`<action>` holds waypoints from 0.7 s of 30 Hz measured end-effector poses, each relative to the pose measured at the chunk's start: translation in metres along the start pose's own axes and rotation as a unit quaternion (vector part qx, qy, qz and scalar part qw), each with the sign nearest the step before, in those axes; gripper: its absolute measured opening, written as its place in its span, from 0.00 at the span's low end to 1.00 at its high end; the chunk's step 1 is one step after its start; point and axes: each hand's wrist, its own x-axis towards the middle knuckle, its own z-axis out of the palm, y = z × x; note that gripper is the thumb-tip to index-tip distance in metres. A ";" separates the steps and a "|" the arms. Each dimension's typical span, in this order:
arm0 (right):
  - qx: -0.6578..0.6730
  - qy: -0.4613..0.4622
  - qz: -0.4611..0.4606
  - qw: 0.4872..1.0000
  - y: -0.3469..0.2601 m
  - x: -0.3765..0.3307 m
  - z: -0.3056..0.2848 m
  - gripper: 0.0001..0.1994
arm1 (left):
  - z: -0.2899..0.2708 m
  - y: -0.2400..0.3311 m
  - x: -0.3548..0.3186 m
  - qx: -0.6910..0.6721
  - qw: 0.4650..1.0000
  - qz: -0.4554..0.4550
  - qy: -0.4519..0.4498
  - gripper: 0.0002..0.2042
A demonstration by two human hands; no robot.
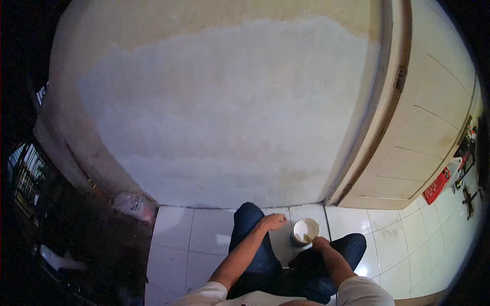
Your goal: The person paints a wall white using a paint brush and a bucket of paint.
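You are dipping a small tool, pinched in your right hand [320, 241], into the white tub [305, 230] just beyond its fingertips, while your left hand [274, 221] is resting loosely curled and empty on your knee, so lift it out loaded next.

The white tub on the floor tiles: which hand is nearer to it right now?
Right. The right hand is at the rim of the white tub, seemingly dipping a tool into it. The left hand rests on the left knee, apart from the tub, on its left.
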 end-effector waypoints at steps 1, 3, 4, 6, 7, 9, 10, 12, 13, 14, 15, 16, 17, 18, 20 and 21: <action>-0.085 0.069 0.014 0.994 -0.006 -0.001 0.004 0.16 | 0.001 -0.001 0.003 -0.008 1.000 -0.006 -0.001 0.19; 0.001 0.047 0.013 0.999 -0.010 -0.004 -0.007 0.16 | 0.006 -0.003 0.002 0.005 1.000 0.017 0.026 0.18; -0.005 0.040 0.017 0.999 0.001 0.000 -0.001 0.16 | 0.004 0.002 0.003 -0.005 1.000 0.015 0.023 0.18; -0.019 -0.013 -0.032 0.999 0.020 0.008 0.012 0.16 | 0.001 0.011 -0.001 -0.033 0.999 0.012 0.018 0.17; -0.028 -0.015 0.004 0.999 -0.007 0.000 0.003 0.16 | 0.001 0.005 -0.008 -0.049 0.998 0.005 0.026 0.17; 0.007 -0.026 0.048 0.998 -0.006 0.009 0.010 0.16 | -0.004 0.011 -0.013 -0.080 0.996 0.024 0.043 0.16; -0.007 -0.024 -0.012 1.000 0.032 0.020 0.025 0.15 | -0.008 0.027 -0.007 -0.097 0.993 0.055 0.047 0.15; -0.033 0.022 -0.048 0.998 0.000 0.017 0.027 0.14 | -0.020 0.020 -0.018 -0.123 0.990 0.038 0.054 0.14; -0.033 -0.018 -0.010 0.999 -0.014 0.016 0.014 0.13 | -0.025 0.015 -0.021 -0.115 0.989 0.053 0.071 0.13; 0.020 0.069 0.001 0.997 0.014 0.021 0.022 0.13 | -0.029 0.033 -0.010 -0.113 0.989 0.062 0.065 0.13; -0.024 0.124 0.006 0.992 0.005 0.025 0.021 0.13 | -0.037 0.033 -0.012 -0.099 0.990 0.067 0.070 0.09; -0.011 0.093 0.015 0.995 -0.009 0.020 0.017 0.14 | -0.038 0.035 -0.022 -0.118 0.988 0.054 0.083 0.10; -0.006 0.074 0.005 0.997 0.000 0.020 0.016 0.14 | -0.040 0.045 -0.024 -0.122 0.989 0.056 0.064 0.10; -0.025 0.062 0.025 0.997 0.033 0.023 0.019 0.13 | -0.043 0.065 -0.015 -0.134 0.989 0.051 0.045 0.12; -0.005 0.044 0.031 0.999 -0.002 0.016 0.013 0.12 | -0.045 0.056 -0.029 -0.129 0.991 0.011 0.040 0.16; 0.003 0.039 0.048 0.998 -0.003 0.013 0.014 0.11 | -0.045 0.057 -0.031 -0.128 0.991 0.014 0.035 0.16</action>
